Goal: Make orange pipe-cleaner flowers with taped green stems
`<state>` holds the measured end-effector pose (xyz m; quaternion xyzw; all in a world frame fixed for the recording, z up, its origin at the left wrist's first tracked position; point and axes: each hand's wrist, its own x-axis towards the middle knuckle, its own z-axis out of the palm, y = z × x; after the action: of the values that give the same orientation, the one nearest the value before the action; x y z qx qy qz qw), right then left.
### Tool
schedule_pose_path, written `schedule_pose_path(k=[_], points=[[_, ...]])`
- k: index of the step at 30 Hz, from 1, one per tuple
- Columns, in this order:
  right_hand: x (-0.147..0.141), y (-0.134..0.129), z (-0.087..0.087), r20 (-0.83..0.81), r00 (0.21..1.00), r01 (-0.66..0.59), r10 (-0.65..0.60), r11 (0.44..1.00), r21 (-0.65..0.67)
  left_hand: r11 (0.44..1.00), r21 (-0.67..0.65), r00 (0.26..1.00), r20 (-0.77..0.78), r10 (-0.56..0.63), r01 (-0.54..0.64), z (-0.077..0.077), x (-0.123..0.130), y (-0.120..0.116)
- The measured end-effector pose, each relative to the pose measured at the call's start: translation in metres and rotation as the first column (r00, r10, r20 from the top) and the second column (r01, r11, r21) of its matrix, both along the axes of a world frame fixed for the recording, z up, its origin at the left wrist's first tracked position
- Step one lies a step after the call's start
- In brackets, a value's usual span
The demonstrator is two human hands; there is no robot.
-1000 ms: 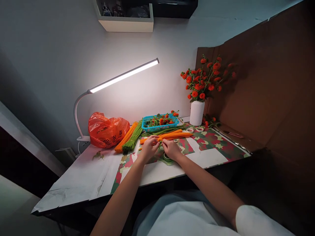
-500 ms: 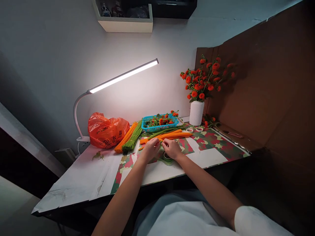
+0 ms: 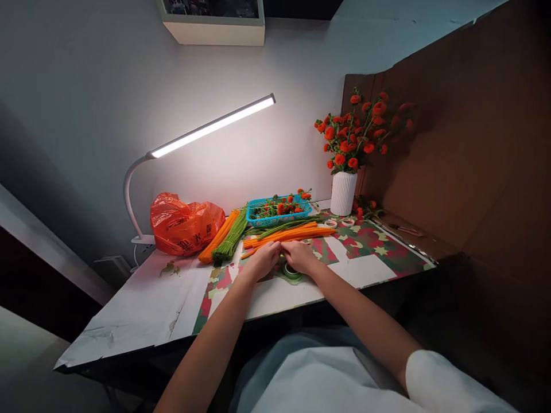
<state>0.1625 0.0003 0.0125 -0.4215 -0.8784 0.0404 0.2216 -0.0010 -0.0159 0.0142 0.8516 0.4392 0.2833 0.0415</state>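
Observation:
My left hand and my right hand meet over the front middle of the table. Both are closed in a pinch, fingertips nearly touching. A small green piece shows between them, mostly hidden by the fingers; it looks like pipe cleaner. Just below my right hand lies a roll of green tape, partly covered by that hand. Behind the fingers, loose orange pipe cleaners lie in a pile, with green pipe cleaners behind them.
A blue basket holds green stems and orange flowers. Left of it are a green bundle, an orange bundle and an orange plastic bag. A lamp reaches over the table. At right stand a white vase and cardboard.
My hands have drawn closer together at the fingertips, and the green piece between them is more covered. The whole view has shifted slightly, with things sitting a little higher in the picture.

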Motion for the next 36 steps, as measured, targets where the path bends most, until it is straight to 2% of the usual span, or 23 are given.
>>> schedule_pose_path(k=[6,9,11,12,13,15,16,18,20,22,25,28,31,36], points=[[-0.003,0.001,-0.002,-0.068,0.998,0.017,-0.012,0.997,0.080,0.999,0.015,0.992,0.118,-0.048,0.047,0.001,0.002,0.000],[-0.006,0.002,-0.003,-0.230,0.973,0.047,-0.033,0.997,0.056,0.998,-0.030,0.946,0.320,0.055,-0.048,-0.002,0.004,0.003],[-0.007,0.003,-0.004,-0.414,0.908,0.072,-0.060,0.997,0.013,0.988,-0.104,0.848,0.506,0.154,-0.117,-0.005,0.007,0.007],[-0.008,0.004,-0.005,-0.493,0.868,0.072,-0.066,0.997,-0.008,0.980,-0.160,0.778,0.600,0.189,-0.114,-0.006,0.008,0.010],[-0.008,0.003,-0.005,-0.545,0.836,0.060,-0.063,0.998,-0.023,0.972,-0.221,0.698,0.684,0.213,-0.080,-0.007,0.010,0.012],[-0.009,0.003,-0.006,-0.569,0.822,0.021,-0.040,0.999,-0.039,0.948,-0.316,0.550,0.798,0.247,0.033,-0.009,0.013,0.015],[-0.009,0.002,-0.007,-0.559,0.828,0.010,-0.033,0.999,-0.043,0.936,-0.343,0.496,0.829,0.260,0.084,-0.009,0.014,0.016],[-0.010,0.001,-0.007,-0.543,0.839,0.022,-0.042,0.999,-0.044,0.921,-0.363,0.445,0.854,0.269,0.140,-0.009,0.015,0.016],[-0.010,0.001,-0.008,-0.544,0.836,0.060,-0.071,0.997,-0.038,0.922,-0.359,0.458,0.850,0.260,0.143,-0.008,0.015,0.015],[-0.010,0.001,-0.009,-0.537,0.838,0.098,-0.099,0.995,-0.032,0.934,-0.339,0.520,0.821,0.236,0.111,-0.007,0.015,0.012],[-0.011,0.002,-0.010,-0.513,0.849,0.132,-0.127,0.991,-0.026,0.965,-0.264,0.631,0.750,0.198,0.010,-0.004,0.017,0.008],[-0.013,0.002,-0.012,-0.526,0.842,0.121,-0.121,0.992,-0.034,0.978,-0.179,0.705,0.681,0.199,-0.104,-0.002,0.019,0.004],[-0.015,0.003,-0.014,-0.556,0.826,0.088,-0.098,0.995,-0.044,0.978,-0.126,0.738,0.643,0.207,-0.165,-0.002,0.021,0.001],[-0.014,0.002,-0.012,-0.557,0.828,0.075,-0.065,0.997,-0.004,0.984,-0.097,0.752,0.634,0.178,-0.151,-0.003,0.022,0.000]])
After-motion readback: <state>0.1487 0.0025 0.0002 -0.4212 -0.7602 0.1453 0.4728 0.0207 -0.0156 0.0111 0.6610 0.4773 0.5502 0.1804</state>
